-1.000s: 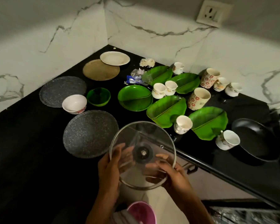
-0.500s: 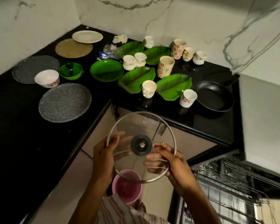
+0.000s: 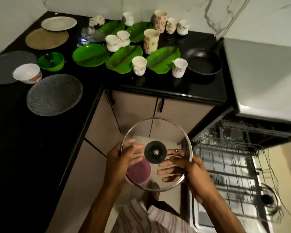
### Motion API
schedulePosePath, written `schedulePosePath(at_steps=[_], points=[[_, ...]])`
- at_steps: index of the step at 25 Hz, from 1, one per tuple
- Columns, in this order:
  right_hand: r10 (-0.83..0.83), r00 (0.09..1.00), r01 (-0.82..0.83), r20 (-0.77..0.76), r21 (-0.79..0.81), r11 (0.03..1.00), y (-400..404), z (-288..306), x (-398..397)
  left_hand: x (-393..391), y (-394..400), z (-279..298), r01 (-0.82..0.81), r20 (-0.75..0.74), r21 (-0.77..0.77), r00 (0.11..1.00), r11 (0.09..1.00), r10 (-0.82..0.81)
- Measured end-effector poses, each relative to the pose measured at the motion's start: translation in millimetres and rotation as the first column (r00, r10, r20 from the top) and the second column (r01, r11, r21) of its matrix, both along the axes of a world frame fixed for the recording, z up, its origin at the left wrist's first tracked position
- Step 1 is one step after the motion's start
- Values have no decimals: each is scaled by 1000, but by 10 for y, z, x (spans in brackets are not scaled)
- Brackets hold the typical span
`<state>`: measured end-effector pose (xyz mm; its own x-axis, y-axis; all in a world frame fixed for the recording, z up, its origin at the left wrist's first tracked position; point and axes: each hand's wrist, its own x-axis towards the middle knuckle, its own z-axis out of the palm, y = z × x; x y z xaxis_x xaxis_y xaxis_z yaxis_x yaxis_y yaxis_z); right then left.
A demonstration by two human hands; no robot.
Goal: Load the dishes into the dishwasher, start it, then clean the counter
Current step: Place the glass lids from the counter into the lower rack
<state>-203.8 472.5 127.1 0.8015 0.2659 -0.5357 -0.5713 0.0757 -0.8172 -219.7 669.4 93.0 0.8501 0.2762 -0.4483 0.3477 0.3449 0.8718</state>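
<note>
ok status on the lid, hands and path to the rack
Left hand and right hand both gripping glass lid by its rim. Dishwasher rack pulled out, to the right. Nothing between.

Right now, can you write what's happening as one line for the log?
step: loading | held: glass lid in left hand and right hand | dishwasher rack: open | counter: dishes waiting

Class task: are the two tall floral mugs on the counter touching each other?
Apart. The head view shows black counter between the front tall mug and the back one.
</note>
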Motion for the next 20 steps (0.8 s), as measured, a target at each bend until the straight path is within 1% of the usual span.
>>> schedulePosePath(at_steps=[5, 8, 10, 12, 15, 18, 20], points=[[-155, 986, 152, -62, -52, 987, -43, -27, -583, -338, -161, -215, 15, -90, -37, 996, 999, -18], [-248, 966, 242, -68, -82, 967, -209, -49, -844, -485, -362, -265, 110, -101, 5, 989, 994, -109], [-292, 954, 286, -63, -96, 954, -328, -50, -965, -543, -497, -253, 175, -81, 74, 982, 982, -169], [-324, 945, 316, -52, -113, 942, -467, -34, -1085, -569, -665, -236, 271, -91, 208, 962, 940, -258], [-371, 928, 362, -38, -144, 921, -737, -48, -1260, -638, -968, -283, 411, -168, 371, 912, 833, -375], [-392, 920, 381, -30, -175, 908, -1077, -76, -1452, -764, -1339, -349, 481, -201, 441, 876, 758, -439], [-386, 922, 372, -26, -213, 904, -1322, -105, -1591, -900, -1628, -402, 528, -229, 446, 848, 722, -478]])
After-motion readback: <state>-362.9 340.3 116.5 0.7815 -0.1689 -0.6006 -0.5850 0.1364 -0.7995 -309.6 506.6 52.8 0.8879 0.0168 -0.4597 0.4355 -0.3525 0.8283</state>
